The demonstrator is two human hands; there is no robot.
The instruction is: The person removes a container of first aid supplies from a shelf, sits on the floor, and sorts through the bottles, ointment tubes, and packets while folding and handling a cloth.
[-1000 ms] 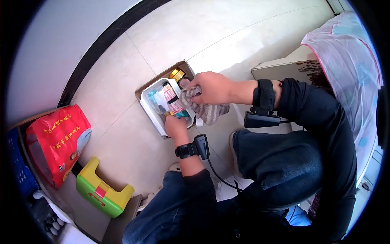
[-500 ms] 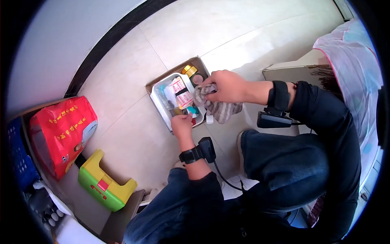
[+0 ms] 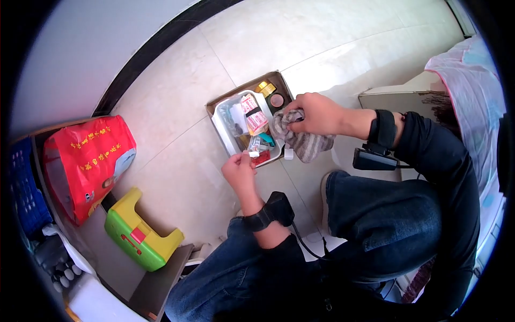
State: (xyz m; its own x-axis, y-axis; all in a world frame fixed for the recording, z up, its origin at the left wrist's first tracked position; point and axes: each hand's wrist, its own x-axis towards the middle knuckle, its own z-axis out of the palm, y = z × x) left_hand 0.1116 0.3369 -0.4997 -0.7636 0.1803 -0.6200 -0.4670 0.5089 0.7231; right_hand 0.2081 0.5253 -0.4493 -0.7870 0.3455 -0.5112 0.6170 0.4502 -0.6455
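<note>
My right hand (image 3: 314,114) is closed around a bunched grey-brown striped cloth (image 3: 310,144), which hangs beside the right edge of a white plastic tray (image 3: 221,124). The tray sits in a shallow cardboard box (image 3: 217,100). At the tray's near corner, the pinched fingers of my left hand (image 3: 240,170) close on the end of a small silvery-white packet (image 3: 254,147). Among the tray's contents are red-and-white printed packets (image 3: 255,119) with a black band, a teal item (image 3: 266,139) and a red item (image 3: 261,158). A gold-lidded jar (image 3: 265,88) and a round dark container (image 3: 277,100) stand in the box alongside.
To the left, a red bag (image 3: 91,161) stands in an open container near a green-and-yellow plastic stool (image 3: 137,236). A small white block (image 3: 288,154) shows by the box's near edge. Bristles (image 3: 442,104) and a pale cloth (image 3: 466,80) are at the right.
My left hand has drawn back slightly from inside the tray, and the silvery-white packet now shows at its fingertips. The right hand still grips the cloth. The view has shifted slightly.
</note>
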